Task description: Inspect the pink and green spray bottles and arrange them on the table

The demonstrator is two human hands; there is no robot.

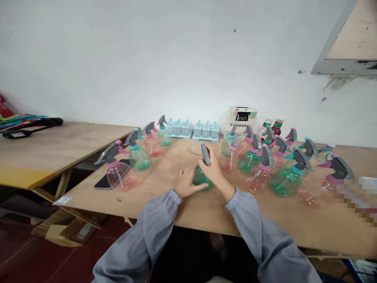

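Well to the left of the translucent green plastic spray bottle (201, 177) in the person's hands, a flat black phone (102, 183) lies on the light-brown wooden table (160, 196), partly hidden by a rounded, clear pink-tinted plastic spray bottle (121, 179) with a grey head and pink collar. Behind that stand 3 more spray bottles, 2 with teal collars and 1 with a pink collar, all left of the held bottle and apart from it.

At the held bottle's left side, the left hand (186, 182) is half open and cupped round the lower body, thumb across the front, steadying it on the table. Beyond the held bottle, near the wall, sit 2 pale-blue plastic ice-pop mould sets (205, 131).

At the held bottle's top, the right hand (213, 168) is curled closed round its grey plastic spray head (205, 154). The step in hand appears to be fitting or turning this head on the neck; I cannot tell whether it is tight. The next move would call for a firm left grip while the right wrist twists.

To the right of the held bottle stands a crowd of pink and green spray bottles, with a white printed cardboard box (240, 121) behind them.
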